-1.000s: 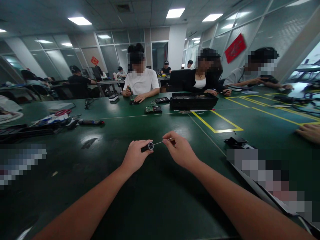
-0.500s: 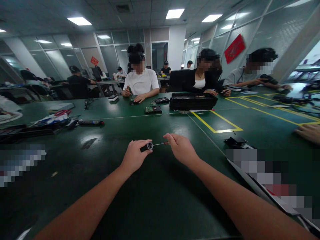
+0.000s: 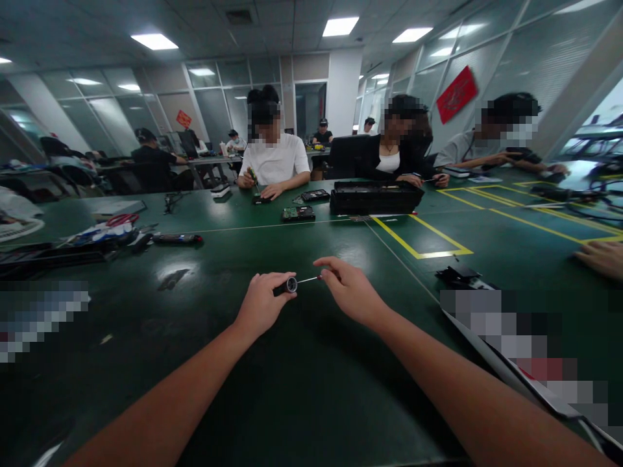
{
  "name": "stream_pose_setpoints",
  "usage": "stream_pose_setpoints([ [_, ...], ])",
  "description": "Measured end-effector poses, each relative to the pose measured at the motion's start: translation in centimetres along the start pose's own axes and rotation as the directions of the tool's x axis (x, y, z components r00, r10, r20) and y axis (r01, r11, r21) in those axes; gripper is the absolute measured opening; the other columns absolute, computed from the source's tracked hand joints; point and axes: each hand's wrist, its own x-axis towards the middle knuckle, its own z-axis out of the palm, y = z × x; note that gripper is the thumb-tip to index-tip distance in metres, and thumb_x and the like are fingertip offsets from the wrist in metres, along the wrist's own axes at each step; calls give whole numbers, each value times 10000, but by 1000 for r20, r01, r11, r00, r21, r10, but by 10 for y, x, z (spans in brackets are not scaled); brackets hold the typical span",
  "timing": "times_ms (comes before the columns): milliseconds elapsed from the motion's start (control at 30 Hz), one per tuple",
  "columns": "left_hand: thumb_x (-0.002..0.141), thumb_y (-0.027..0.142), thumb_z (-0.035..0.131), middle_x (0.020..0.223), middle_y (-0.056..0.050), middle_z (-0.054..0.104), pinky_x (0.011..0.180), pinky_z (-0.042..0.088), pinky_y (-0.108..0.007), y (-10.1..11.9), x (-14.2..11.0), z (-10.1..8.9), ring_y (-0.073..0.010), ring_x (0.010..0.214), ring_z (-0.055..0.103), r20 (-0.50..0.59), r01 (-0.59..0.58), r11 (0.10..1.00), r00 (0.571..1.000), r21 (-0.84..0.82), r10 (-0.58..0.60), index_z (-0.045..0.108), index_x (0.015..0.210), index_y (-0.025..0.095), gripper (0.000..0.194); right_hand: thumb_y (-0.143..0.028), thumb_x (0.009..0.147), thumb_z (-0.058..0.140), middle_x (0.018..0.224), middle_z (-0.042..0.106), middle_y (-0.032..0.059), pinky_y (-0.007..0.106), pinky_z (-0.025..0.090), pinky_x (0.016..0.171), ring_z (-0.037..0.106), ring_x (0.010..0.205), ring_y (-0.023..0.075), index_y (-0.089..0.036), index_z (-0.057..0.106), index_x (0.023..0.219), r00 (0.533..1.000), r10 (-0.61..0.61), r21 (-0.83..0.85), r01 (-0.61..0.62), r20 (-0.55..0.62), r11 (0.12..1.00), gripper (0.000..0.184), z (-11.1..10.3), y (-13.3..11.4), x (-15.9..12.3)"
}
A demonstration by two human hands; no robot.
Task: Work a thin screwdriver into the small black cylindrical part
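Note:
My left hand [image 3: 257,299] is closed around a small black cylinder [image 3: 286,286], whose round, silver-rimmed end faces me. In my right hand [image 3: 351,287] is a screwdriver [image 3: 308,279] with a thin metal shaft and a reddish handle, mostly hidden by the fingers. The shaft points left and its tip meets the side of the cylinder; whether it sits in a screw is too small to tell. Both hands are above the green table [image 3: 292,376], close together.
Further back are a long black housing [image 3: 377,198], a circuit board [image 3: 298,213] and a dark cylinder [image 3: 178,239]. Tools and parts [image 3: 109,233] are heaped at left. Papers [image 3: 516,363] lie at right, near another person's hand [image 3: 601,256]. Co-workers sit opposite.
The fingers of my right hand have shifted on the screwdriver handle, the index finger now stretched further left. My left hand and the black cylinder stay in place.

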Motion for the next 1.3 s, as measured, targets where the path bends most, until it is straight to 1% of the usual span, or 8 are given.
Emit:
stream_pose_setpoints([
  [233,857,228,712,1245,-35,692,1098,347,-545,1,0,0,-264,1180,596,4,-1,1000,1000,-5,1,680,1213,305,366,-427,1025,370,797,695,35,315,410,630,637,721,199,-218,693,1115,999,34,-24,-35,-23,999,395,0,2,2],
  [333,851,224,721,1241,-28,693,1094,349,-543,0,0,1,-264,1177,596,2,-5,1000,1000,-2,5,681,1211,313,373,-388,1020,394,867,724,54,321,422,654,659,780,210,-217,710,1065,999,16,-55,-18,-42,998,362,1,5,4],
  [533,846,207,725,1227,-20,698,1094,346,-538,-1,0,1,-257,1155,599,21,-6,1000,1000,16,6,682,1206,308,377,-291,974,484,853,713,33,309,435,629,624,681,173,-210,591,1286,1000,9,-10,-9,6,1000,339,2,3,2],
  [900,854,231,722,1238,-16,694,1072,360,-512,2,0,0,-251,1158,592,4,0,1000,1000,-22,0,679,1216,309,372,-351,1004,396,887,717,55,337,430,670,651,760,210,-221,647,1100,998,43,-35,-44,-44,998,298,1,7,4],
  [1033,856,243,719,1230,-16,696,1078,361,-524,2,-1,1,-256,1131,594,11,1,1000,1000,-18,-1,683,1216,317,370,-309,951,473,879,707,44,334,453,666,639,745,203,-216,569,1178,995,32,108,-22,-91,994,263,4,5,1],
  [1167,857,249,714,1226,-22,695,1086,369,-533,5,-1,0,-260,1123,598,9,5,1000,1000,-10,-5,679,1226,315,377,-375,900,579,857,683,39,338,491,699,629,766,196,-212,600,1012,983,88,334,-29,-163,942,200,11,4,1],
  [1233,868,247,701,1242,-28,685,1115,341,-547,8,-1,-1,-255,1149,591,-12,-20,1000,1000,-5,20,666,1244,316,384,-433,894,592,791,653,30,346,509,696,608,719,186,-211,619,902,965,207,510,-97,-163,854,224,14,7,4],
  [1300,886,248,682,1262,-26,670,1158,265,-581,10,0,-2,-250,1194,572,-38,-56,998,998,26,57,646,1267,331,392,-455,911,554,717,603,15,352,529,660,568,628,168,-214,608,825,909,399,730,-192,-118,655,262,17,11,8],
])
